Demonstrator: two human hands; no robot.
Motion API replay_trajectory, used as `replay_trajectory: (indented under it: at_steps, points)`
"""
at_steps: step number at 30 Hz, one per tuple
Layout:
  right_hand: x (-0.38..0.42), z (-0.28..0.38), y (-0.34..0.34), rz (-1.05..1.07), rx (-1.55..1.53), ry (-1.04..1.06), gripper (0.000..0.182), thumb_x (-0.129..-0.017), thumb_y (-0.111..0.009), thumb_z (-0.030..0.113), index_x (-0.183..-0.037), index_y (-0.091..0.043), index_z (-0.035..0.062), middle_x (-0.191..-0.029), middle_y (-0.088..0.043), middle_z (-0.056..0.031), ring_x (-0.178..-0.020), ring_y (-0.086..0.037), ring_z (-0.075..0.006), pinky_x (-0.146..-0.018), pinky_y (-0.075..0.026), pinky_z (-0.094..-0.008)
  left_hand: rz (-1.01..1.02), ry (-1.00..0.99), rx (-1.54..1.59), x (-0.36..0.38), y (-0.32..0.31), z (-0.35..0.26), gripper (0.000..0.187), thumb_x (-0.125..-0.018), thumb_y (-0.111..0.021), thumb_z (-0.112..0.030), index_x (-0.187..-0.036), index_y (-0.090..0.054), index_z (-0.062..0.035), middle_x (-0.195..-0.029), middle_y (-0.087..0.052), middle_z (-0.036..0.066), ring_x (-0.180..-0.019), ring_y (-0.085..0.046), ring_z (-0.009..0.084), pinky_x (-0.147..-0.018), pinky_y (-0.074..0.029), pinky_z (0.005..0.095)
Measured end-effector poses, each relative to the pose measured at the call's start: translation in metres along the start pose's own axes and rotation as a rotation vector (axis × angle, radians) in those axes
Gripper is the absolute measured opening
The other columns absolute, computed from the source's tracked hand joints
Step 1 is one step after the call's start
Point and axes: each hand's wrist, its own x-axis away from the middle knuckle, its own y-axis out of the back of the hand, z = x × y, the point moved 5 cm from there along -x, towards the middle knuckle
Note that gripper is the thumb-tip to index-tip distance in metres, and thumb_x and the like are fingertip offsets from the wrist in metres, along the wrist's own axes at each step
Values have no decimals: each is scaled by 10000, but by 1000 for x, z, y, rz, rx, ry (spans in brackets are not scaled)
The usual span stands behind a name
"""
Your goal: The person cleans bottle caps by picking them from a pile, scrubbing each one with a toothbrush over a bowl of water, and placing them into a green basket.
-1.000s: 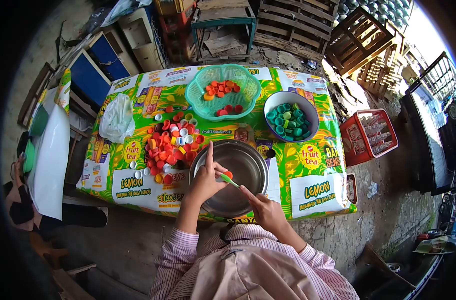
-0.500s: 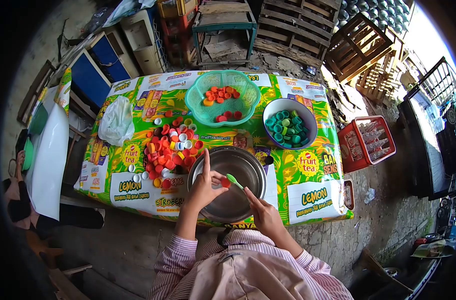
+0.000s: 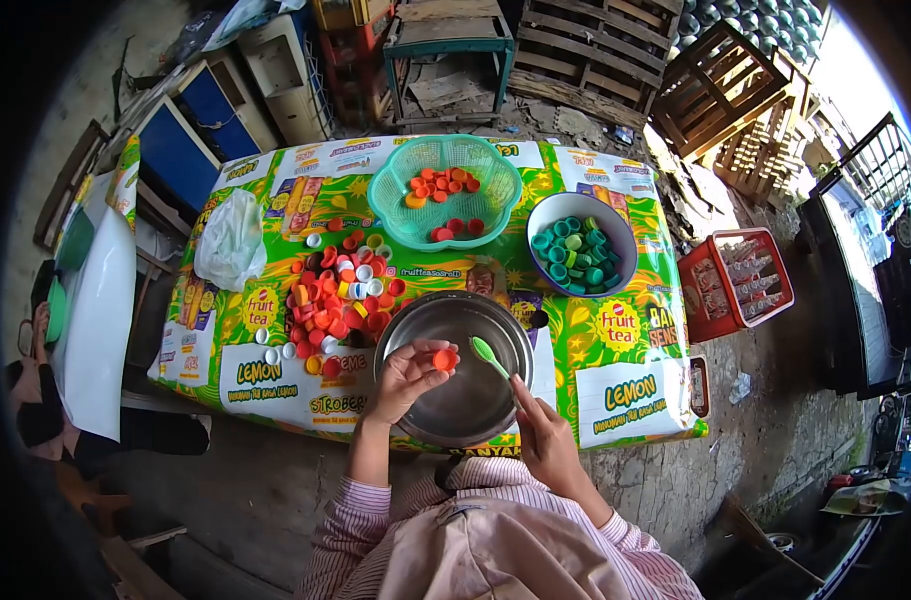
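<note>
My left hand (image 3: 411, 380) pinches a red bottle cap (image 3: 444, 359) above the left side of a steel bowl (image 3: 476, 308). In my right hand (image 3: 541, 430) is a green toothbrush (image 3: 494, 358), its head pointing away from me over the bowl. Brush and cap are apart. To the left of the bowl lies a loose heap of bottle caps (image 3: 328, 300), mostly red with some white and a few yellow. A green plastic basket (image 3: 384, 212) behind the bowl holds red and orange caps. Green caps (image 3: 576, 255) fill part of a white bowl with a dark rim (image 3: 631, 262) at the right.
A crumpled white plastic bag (image 3: 232, 240) lies at the table's left on the printed cover (image 3: 616, 400). A red crate of bottles (image 3: 736, 280) stands on the floor to the right. Behind the table are a teal-framed stand (image 3: 446, 45) and wooden pallets (image 3: 591, 55). Another person's hand (image 3: 42, 325) shows far left.
The toothbrush has moved away from the cap, slightly up and to the right. My left index finger, raised before, is now bent in toward the cap.
</note>
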Motion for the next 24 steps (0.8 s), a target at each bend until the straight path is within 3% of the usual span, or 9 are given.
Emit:
replay_trajectory:
  at_steps: [1,3,4,6,9,13,16,19,24]
  points:
    - [0,-4,-2,-4,4,11,549,-855,-485,37,-1364,-357,199,-729,-561,-171,-587,-571,-355,-525,-444,-418,4,-11,-2,-4,-2,-4,323,-816,-632,-43,-1130,-557,-46,-1082,-599,78,-1027,-569,172,-849,-493,297]
    - [3,-21,-11,67,221,-70,542,-859,-485,68,-1362,-361,228,-702,-544,-141,-536,-560,-332,-483,-448,-421,49,131,-944,-7,-3,-1,292,-747,-685,-53,-1026,-600,-49,-978,-623,78,-940,-603,202,-773,-499,303]
    - [7,-22,-11,70,223,-63,542,-859,-485,68,-1362,-361,228,-702,-544,-141,-536,-560,-332,-483,-448,-421,125,59,-1561,-3,-3,2,282,-691,-709,-82,-953,-612,-46,-901,-618,86,-858,-606,252,-716,-483,333]
    - [8,-21,-7,160,361,-72,538,-861,-488,102,-1362,-358,252,-702,-545,-124,-501,-548,-313,-451,-451,-429,5,50,-1262,-4,-12,-8,265,-680,-713,-105,-916,-604,-50,-884,-614,80,-833,-593,279,-721,-471,349]
    - [4,3,9,149,342,-117,522,-844,-515,81,-1331,-411,238,-677,-537,-120,-529,-547,-311,-490,-448,-424,-9,-114,-1268,-2,-35,-27,257,-709,-700,-100,-943,-606,-54,-882,-619,74,-789,-607,238,-695,-483,330]
    - [0,-18,-6,131,323,-101,511,-849,-509,93,-1330,-412,237,-680,-536,-115,-524,-549,-308,-484,-447,-421,40,-59,-1430,3,-26,-11,270,-707,-712,-111,-947,-599,-62,-905,-621,75,-771,-610,224,-689,-480,325]
    - [3,-21,-10,147,315,-103,537,-846,-509,102,-1347,-383,250,-680,-534,-118,-513,-545,-319,-464,-442,-433,98,19,-1124,-8,-20,-11,275,-710,-722,-78,-945,-581,-47,-942,-624,81,-810,-622,178,-722,-493,292]
    - [3,-25,-15,178,345,-130,539,-847,-507,104,-1349,-379,252,-677,-534,-115,-513,-549,-317,-467,-452,-430,-25,-13,-637,-17,3,-8,291,-704,-707,38,-937,-539,-2,-997,-609,105,-936,-604,150,-818,-502,271]
    - [4,-33,-20,224,378,-186,545,-859,-499,148,-1363,-344,283,-705,-557,-115,-496,-568,-307,-433,-463,-424,-124,-6,-560,-76,45,-23,281,-745,-665,22,-961,-487,1,-969,-603,80,-880,-627,136,-774,-514,255]
